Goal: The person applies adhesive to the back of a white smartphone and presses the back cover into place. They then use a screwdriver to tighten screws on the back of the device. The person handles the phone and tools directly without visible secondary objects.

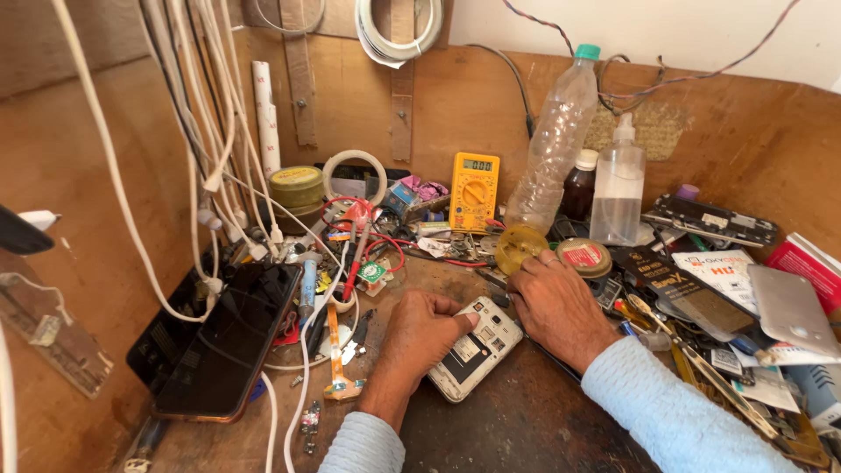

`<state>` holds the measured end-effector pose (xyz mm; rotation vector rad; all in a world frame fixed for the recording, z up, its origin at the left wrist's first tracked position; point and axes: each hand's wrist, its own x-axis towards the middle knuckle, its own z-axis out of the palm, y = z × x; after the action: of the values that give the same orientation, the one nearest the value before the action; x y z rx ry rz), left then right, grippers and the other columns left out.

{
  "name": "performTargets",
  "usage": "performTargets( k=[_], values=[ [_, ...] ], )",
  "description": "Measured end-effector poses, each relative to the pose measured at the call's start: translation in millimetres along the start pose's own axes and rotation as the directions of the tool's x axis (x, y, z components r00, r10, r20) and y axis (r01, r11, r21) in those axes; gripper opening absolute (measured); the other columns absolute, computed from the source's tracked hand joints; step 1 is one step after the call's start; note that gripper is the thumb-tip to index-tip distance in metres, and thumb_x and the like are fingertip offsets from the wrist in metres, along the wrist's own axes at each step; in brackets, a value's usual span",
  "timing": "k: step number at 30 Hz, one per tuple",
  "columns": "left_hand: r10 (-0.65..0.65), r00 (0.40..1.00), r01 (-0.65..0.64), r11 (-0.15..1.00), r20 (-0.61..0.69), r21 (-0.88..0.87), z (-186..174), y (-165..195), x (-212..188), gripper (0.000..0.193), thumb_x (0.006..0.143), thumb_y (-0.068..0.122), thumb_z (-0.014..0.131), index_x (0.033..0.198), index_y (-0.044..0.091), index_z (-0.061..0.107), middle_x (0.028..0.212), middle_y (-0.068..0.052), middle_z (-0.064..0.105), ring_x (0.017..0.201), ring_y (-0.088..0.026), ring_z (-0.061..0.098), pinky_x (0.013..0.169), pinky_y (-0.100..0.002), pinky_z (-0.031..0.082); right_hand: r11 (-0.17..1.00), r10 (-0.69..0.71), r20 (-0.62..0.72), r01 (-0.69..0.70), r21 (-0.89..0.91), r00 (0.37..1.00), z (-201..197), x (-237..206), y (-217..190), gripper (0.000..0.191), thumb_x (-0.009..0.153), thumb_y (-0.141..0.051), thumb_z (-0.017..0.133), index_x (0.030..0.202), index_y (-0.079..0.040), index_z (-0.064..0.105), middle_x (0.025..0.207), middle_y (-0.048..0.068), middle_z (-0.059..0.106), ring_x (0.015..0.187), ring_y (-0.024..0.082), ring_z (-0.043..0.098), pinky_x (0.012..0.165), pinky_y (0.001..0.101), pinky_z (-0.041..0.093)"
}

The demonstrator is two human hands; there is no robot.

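On the left we see a black tablet (pixel 229 342) lying flat on the desk (pixel 517 420). Next comes our left hand (pixel 419 337), its fingers curled onto a white phone with its back cover off (pixel 476 348), which lies mid-desk. Our right hand (pixel 554 302) touches the phone's top end, fingers bent. Behind stand a yellow multimeter (pixel 474 190) and a clear plastic bottle (pixel 554 140).

Two hands, the left hand (pixel 419 337) and the right hand (pixel 554 307), meet at one open white phone with its back cover off (pixel 476 348). At twelve o'clock stands one yellow digital multimeter (pixel 474 190); at one o'clock, three bottles: one tall clear plastic (pixel 555 144), one small brown (pixel 579 186), one clear spray-topped (pixel 618 186). At nine o'clock lies one black glass-faced phone (pixel 229 342).
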<state>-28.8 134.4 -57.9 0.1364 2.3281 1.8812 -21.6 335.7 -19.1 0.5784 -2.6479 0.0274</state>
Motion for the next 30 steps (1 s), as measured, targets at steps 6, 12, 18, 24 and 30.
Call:
performTargets(
  k=[6,12,18,24,30],
  values=[
    [0.002,1.0,-0.002,1.0,-0.004,0.013,1,-1,3,0.027,0.078,0.019,0.081,0.097,-0.001,0.082,0.076,-0.012,0.08,0.061,-0.016,0.074,0.058,-0.032,0.058,0.98,0.129,0.064,-0.137,0.141,0.99,-9,3,0,0.009,0.082,-0.008,0.071,0.089,-0.004,0.076,0.089,0.013,0.07,0.093,0.032,0.062,0.096,0.0455,0.045],
    [-0.012,1.0,0.012,0.999,-0.004,0.036,1,0,3,0.029,0.078,0.02,0.082,0.097,-0.001,0.082,0.078,-0.012,0.08,0.063,-0.016,0.075,0.06,-0.032,0.059,0.952,0.204,0.094,-0.22,0.215,0.974,-21,2,2,0.017,0.08,-0.013,0.075,0.095,-0.008,0.081,0.087,0.012,0.074,0.091,0.03,0.065,0.087,0.0438,0.048],
    [-0.001,1.0,0.001,1.0,-0.001,0.014,0,1,0,0.029,0.078,0.019,0.082,0.098,-0.002,0.081,0.076,-0.013,0.08,0.061,-0.016,0.074,0.057,-0.031,0.058,0.902,0.305,0.196,-0.349,0.256,0.932,-16,-2,-4,0.017,0.082,-0.018,0.076,0.096,-0.007,0.079,0.087,0.013,0.072,0.087,0.03,0.069,0.084,0.0428,0.052],
    [-0.022,1.0,0.023,1.0,0.02,-0.012,1,2,1,0.027,0.078,0.017,0.082,0.096,-0.003,0.081,0.075,-0.012,0.08,0.058,-0.015,0.073,0.055,-0.031,0.057,0.949,0.248,0.074,-0.258,0.181,0.966,-4,-5,-2,0.013,0.087,-0.014,0.071,0.088,-0.003,0.076,0.086,0.014,0.071,0.084,0.033,0.065,0.082,0.0459,0.049],
    [-0.026,1.0,0.026,0.997,-0.001,-0.068,0,-5,4,0.029,0.077,0.015,0.083,0.097,-0.006,0.078,0.08,-0.013,0.08,0.064,-0.016,0.074,0.059,-0.031,0.058,0.933,0.255,-0.176,-0.193,0.304,0.951,5,-7,0,0.008,0.088,-0.007,0.068,0.09,0.001,0.07,0.086,0.016,0.072,0.082,0.032,0.066,0.076,0.0432,0.051]
  ],
)
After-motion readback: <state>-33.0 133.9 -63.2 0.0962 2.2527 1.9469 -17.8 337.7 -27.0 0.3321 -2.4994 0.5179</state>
